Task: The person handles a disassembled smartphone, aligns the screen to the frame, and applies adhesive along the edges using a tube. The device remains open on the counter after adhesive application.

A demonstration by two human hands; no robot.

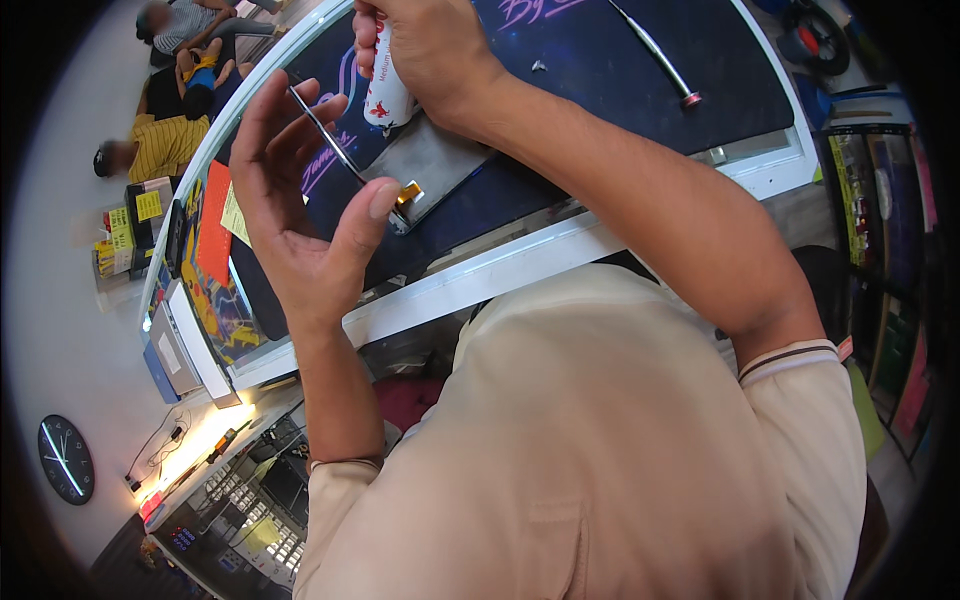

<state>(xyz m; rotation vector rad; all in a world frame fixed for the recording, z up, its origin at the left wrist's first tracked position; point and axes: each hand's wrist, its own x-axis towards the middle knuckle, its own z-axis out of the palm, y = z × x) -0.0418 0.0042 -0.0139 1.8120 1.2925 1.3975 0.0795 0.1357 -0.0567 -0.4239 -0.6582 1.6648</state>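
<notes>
My left hand (300, 200) is curved, fingers and thumb well apart, supporting a thin dark panel (327, 133) seen almost edge-on between fingertips and thumb. Next to the thumb tip shows a small orange-gold flex cable (410, 191), at the corner of a flat grey rectangular device (440, 165) lying on the dark mat (590, 100). Above that device, my right hand (430, 55) is closed round a white cylindrical tube (388, 95) with red print, its lower end pointing down at the device. The back of the hand hides part of the tube.
A slim silver tool (655, 55) with a red end lies on the mat's right, near a small pale scrap (539, 66). A white frame (480, 285) edges the table. An orange sheet (213, 225) lies left. People (170, 140) sit beyond the table at upper left.
</notes>
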